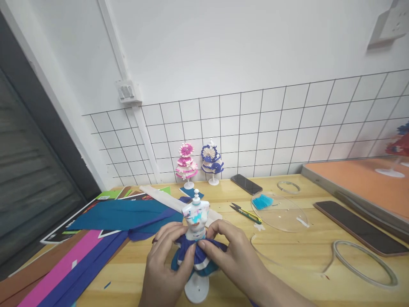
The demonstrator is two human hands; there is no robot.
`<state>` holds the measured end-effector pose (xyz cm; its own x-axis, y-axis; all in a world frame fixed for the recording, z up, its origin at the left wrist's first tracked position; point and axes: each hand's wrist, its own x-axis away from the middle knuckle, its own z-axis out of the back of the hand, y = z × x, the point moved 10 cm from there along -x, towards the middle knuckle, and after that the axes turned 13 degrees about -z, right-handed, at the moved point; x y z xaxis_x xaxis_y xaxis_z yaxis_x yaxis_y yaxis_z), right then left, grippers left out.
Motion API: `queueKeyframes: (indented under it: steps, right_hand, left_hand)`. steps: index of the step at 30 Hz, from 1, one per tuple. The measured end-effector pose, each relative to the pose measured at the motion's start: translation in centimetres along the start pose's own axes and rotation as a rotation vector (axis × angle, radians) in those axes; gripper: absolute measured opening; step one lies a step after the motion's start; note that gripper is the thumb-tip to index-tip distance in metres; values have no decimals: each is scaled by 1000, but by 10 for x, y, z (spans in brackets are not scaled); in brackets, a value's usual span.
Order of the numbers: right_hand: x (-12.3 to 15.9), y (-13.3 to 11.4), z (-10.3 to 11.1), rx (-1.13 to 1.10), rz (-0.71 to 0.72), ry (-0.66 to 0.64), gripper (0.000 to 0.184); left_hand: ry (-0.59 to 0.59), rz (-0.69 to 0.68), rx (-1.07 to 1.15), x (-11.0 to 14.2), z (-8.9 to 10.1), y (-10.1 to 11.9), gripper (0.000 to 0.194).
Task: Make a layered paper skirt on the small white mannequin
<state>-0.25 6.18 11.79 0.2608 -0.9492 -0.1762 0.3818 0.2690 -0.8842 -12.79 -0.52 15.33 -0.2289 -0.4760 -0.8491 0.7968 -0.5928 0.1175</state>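
A small white dress form [196, 215] with a knobbed top and paint-like smudges stands upright on a round white base in front of me. Around its waist sits a layered skirt [200, 256] in dark blue, white and teal. My left hand [169, 256] grips the skirt's left side, thumb at the front near the waist. On the other side, my right hand [234, 256] pinches the gathered skirt at the waist between thumb and forefinger.
Teal, blue, pink and brown strips [118, 215] cover the left of the table. Yellow thread snips [246, 212], a clear round plate [284, 217] with pleated blue pieces, phones [361, 226] and tape rings [364, 262] lie right. Two small decorated stands [212, 164] stand by the wall.
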Motion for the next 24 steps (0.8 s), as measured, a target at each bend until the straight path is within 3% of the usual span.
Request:
queueKeyframes:
  steps: [6, 13, 24]
  right_hand:
    - [-1, 8, 5, -72, -72, 40, 16]
    - [0, -6, 2, -42, 38, -29, 2]
    - [12, -30, 0, -63, 189, -85, 13]
  left_hand:
    - [-21, 134, 35, 3, 0, -11, 19]
    - [-52, 304, 123, 14, -8, -29, 19]
    - [-24, 333, 162, 15, -8, -30, 18]
